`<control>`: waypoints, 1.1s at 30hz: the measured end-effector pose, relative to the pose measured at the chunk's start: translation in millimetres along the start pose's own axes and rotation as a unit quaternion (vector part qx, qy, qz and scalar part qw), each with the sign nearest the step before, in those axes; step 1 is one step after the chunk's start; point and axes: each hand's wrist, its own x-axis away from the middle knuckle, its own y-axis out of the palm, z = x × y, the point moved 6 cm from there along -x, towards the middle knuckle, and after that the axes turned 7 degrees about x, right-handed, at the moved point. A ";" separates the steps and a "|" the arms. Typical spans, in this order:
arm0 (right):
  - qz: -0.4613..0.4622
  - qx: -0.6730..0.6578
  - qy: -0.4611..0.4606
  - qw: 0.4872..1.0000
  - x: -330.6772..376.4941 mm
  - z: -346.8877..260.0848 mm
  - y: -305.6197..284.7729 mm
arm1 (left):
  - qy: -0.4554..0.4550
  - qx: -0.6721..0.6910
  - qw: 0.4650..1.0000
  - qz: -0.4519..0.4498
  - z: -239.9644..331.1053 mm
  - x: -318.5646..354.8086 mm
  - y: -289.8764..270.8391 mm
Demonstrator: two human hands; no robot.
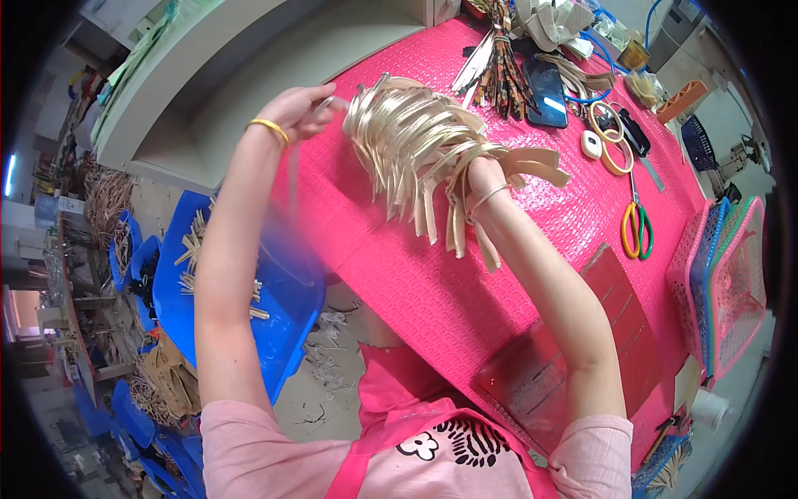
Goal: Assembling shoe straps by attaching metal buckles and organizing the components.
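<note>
My right hand [485, 176] is closed around the gathered end of a bundle of shiny gold straps [416, 137]. The straps fan out in loops to the left, and several flat ends stick out past the hand on both sides. Left of the bundle, my left hand [301, 112] is raised with its fingers pinched together. A thin pale strand [292, 183], smeared by motion, hangs below that hand; its exact kind is unclear. The bundle is held over a pink table cover [366, 241].
On the table's right are scissors [636, 229], tape rolls [615, 150], a phone [545, 93] and a patterned strap bundle [501, 62]. A dark red board [532, 374] lies nearer me. Plastic baskets [719, 287] stand right; a blue bin [291, 333] of pale strips is at left.
</note>
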 end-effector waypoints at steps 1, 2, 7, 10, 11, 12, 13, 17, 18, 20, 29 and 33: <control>0.001 0.000 0.002 1.000 -5.3 1.9 2.1 | -0.002 0.001 1.000 0.000 -8.8 0.5 6.9; 0.019 -0.057 0.014 0.998 -10.8 5.7 5.0 | 0.027 0.113 0.992 -0.044 -15.9 7.4 29.0; 0.108 -0.116 0.052 0.986 -29.5 16.3 12.2 | 0.133 0.055 0.989 -0.046 -50.6 36.1 134.2; 0.045 -0.074 0.068 0.994 -21.5 18.9 17.5 | 0.290 -0.139 0.945 0.062 -53.9 25.6 135.4; 0.014 -0.120 0.060 0.991 -17.5 18.2 20.0 | 0.291 -0.138 0.945 0.064 -55.1 24.7 134.5; 0.014 -0.079 0.054 0.995 -21.3 25.1 12.5 | 0.295 -0.190 0.932 0.090 -55.3 24.3 133.1; -0.023 -0.106 0.055 0.993 -20.2 29.0 4.8 | 0.298 -0.239 0.917 0.115 -52.6 27.2 135.8; -0.037 -0.022 0.042 0.998 -10.7 27.5 -14.1 | 0.361 -0.320 0.868 0.119 -51.6 40.5 160.9; -0.003 -0.020 0.026 0.999 -12.1 25.9 -18.2 | 0.344 -0.336 0.869 0.119 -53.7 39.7 164.8; 0.011 0.042 0.058 0.997 -5.1 19.0 -20.1 | 0.339 -0.354 0.860 0.145 -52.3 38.9 162.0; 0.053 0.410 -0.438 0.798 98.0 -45.1 -1.6 | 0.315 -0.378 0.845 0.209 -33.2 30.8 126.7; 0.041 0.426 -0.399 0.811 86.5 -62.8 -24.4 | 0.098 -0.188 0.976 0.050 -31.8 29.7 107.7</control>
